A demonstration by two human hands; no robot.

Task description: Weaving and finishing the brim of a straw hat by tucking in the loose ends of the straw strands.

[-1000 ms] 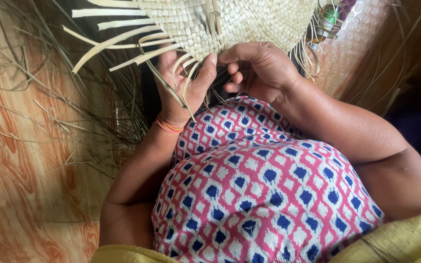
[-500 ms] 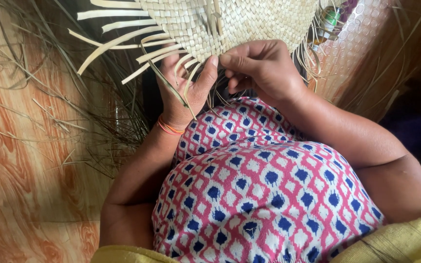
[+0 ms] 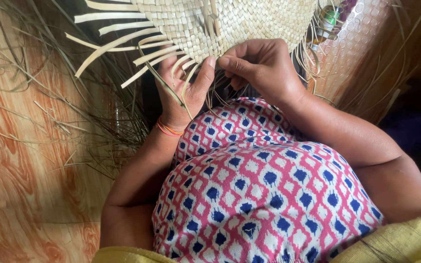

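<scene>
A pale woven straw mat (image 3: 230, 22) hangs at the top of the view, with loose flat strips (image 3: 118, 46) fanning out from its lower left edge. My left hand (image 3: 186, 90), palm up with an orange band at the wrist, holds several loose strips against the mat's edge. My right hand (image 3: 261, 65) sits just to its right, fingers curled and pinching a strip at the same edge. The two thumbs nearly touch. My knee, covered in pink, white and blue patterned cloth (image 3: 264, 190), lies below both hands.
Thin dry straw scraps (image 3: 74, 112) litter the wood-patterned floor (image 3: 20, 185) at the left. A shiny woven mat (image 3: 361, 44) and a small green bottle (image 3: 330, 19) lie at the upper right. Yellow cloth (image 3: 395, 243) crosses the bottom edge.
Both hands have shifted slightly along the mat's edge. The right hand's fingers have closed tighter on a strip next to the left thumb.
</scene>
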